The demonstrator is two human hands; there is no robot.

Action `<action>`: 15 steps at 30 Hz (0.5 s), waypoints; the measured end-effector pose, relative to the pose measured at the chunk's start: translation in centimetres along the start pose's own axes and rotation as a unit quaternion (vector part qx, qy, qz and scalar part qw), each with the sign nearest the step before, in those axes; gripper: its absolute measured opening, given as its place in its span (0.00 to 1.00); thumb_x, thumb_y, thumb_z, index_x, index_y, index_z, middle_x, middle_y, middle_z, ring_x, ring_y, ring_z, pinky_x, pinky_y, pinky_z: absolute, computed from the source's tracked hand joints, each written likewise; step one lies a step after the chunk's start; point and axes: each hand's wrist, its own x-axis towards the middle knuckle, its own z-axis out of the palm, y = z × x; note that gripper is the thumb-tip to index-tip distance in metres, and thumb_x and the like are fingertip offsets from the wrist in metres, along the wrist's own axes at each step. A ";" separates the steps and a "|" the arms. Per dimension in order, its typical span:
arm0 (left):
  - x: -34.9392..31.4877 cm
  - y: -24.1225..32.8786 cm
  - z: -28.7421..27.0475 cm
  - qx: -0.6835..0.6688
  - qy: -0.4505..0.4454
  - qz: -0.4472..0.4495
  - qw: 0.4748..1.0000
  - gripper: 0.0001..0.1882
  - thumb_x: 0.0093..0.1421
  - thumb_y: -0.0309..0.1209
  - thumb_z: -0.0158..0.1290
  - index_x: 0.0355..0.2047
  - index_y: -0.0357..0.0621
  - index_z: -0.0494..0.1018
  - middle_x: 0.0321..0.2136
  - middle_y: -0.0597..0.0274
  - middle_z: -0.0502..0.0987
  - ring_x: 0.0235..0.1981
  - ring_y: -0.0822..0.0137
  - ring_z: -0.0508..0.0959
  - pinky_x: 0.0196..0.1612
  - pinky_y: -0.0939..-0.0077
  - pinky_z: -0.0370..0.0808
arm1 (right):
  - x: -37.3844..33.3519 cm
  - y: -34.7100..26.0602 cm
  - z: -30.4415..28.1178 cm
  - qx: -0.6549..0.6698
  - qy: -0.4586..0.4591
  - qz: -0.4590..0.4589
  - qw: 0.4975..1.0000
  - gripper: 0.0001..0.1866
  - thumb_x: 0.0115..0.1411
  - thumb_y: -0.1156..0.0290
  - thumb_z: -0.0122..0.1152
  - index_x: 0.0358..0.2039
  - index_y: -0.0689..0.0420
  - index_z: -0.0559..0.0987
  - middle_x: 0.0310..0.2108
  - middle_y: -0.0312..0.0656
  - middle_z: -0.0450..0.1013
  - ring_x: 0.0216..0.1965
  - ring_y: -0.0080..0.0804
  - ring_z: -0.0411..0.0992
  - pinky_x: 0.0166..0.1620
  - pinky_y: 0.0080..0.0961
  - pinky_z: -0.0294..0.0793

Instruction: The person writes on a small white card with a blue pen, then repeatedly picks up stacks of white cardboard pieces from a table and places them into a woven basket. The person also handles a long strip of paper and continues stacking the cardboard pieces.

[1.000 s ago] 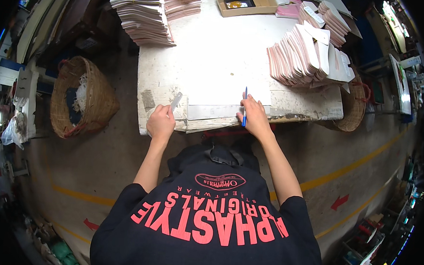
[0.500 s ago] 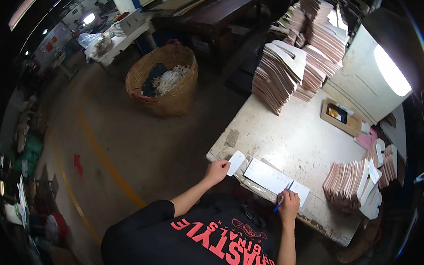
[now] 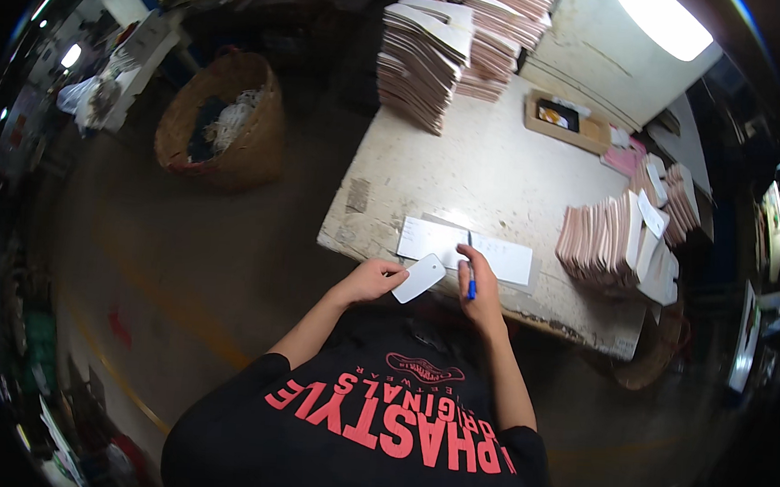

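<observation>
My left hand [image 3: 372,282] pinches one end of a white card tag [image 3: 420,279] with a small hole in its far corner. The tag is held just off the table's near edge. Above the sheet's near edge, my right hand [image 3: 483,291] grips a blue pen [image 3: 471,288] between its fingers. A white paper sheet [image 3: 507,260] with handwriting lies near the table's front edge, partly covered by my right hand. A grey edge of something flat shows beneath the sheet.
The worn white table [image 3: 412,169] carries tall stacks of pinkish cut pieces [image 3: 419,62] at the back left and more piles [image 3: 600,243] at the right. A cardboard tray [image 3: 567,129] sits at the back. A wicker basket [image 3: 257,146] of scraps stands on the floor, left.
My left hand has brought the tag rightward, close to my right hand. My right hand has shifted left along the sheet, still gripping the pen. The whole view has turned.
</observation>
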 end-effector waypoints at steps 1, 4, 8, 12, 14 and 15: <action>0.0 0.5 0.3 0.040 -0.026 -0.019 0.999 0.17 0.71 0.39 0.59 0.46 0.35 0.84 0.32 0.66 0.84 0.35 0.75 0.77 0.41 0.75 0.75 | -0.1 -0.8 -0.5 0.020 -0.036 0.036 0.998 0.10 0.67 0.71 0.66 0.47 0.60 0.82 0.40 0.50 0.81 0.40 0.44 0.79 0.45 0.36 0.78; 0.4 0.9 1.4 0.099 -0.041 -0.025 0.994 0.17 0.71 0.40 0.59 0.44 0.36 0.85 0.34 0.64 0.84 0.37 0.75 0.78 0.42 0.76 0.74 | -0.5 -1.9 -1.8 0.050 -0.119 0.101 0.986 0.11 0.66 0.71 0.67 0.48 0.58 0.82 0.37 0.46 0.80 0.36 0.37 0.77 0.40 0.31 0.77; 1.4 0.0 2.1 -0.048 -0.001 -0.004 0.999 0.16 0.71 0.34 0.55 0.53 0.35 0.80 0.31 0.69 0.78 0.34 0.74 0.75 0.44 0.75 0.75 | -1.7 -0.3 -2.3 0.040 -0.032 0.131 0.990 0.10 0.66 0.72 0.68 0.47 0.58 0.81 0.30 0.41 0.77 0.30 0.29 0.73 0.35 0.25 0.72; 1.8 -0.3 0.9 -0.335 -0.019 -0.143 0.931 0.32 0.63 0.21 0.48 0.69 0.40 0.63 0.33 0.70 0.71 0.35 0.70 0.73 0.54 0.59 0.78 | -3.2 3.3 -3.9 -0.043 0.107 0.219 0.969 0.12 0.67 0.70 0.66 0.48 0.61 0.80 0.31 0.49 0.78 0.31 0.44 0.76 0.38 0.36 0.76; 1.7 0.2 0.9 -0.408 -0.010 -0.166 0.898 0.35 0.62 0.20 0.47 0.71 0.41 0.60 0.36 0.68 0.72 0.41 0.69 0.75 0.57 0.49 0.78 | -3.5 4.6 -4.2 -0.216 0.173 0.096 0.956 0.14 0.68 0.70 0.63 0.50 0.62 0.78 0.38 0.56 0.79 0.38 0.53 0.78 0.45 0.42 0.77; 1.7 0.6 0.9 -0.388 -0.009 -0.176 0.904 0.38 0.60 0.20 0.47 0.73 0.44 0.57 0.37 0.68 0.72 0.46 0.67 0.75 0.60 0.35 0.75 | -3.9 4.8 -4.5 -0.221 0.166 0.085 0.957 0.14 0.68 0.70 0.63 0.51 0.62 0.78 0.40 0.57 0.79 0.41 0.55 0.78 0.47 0.42 0.77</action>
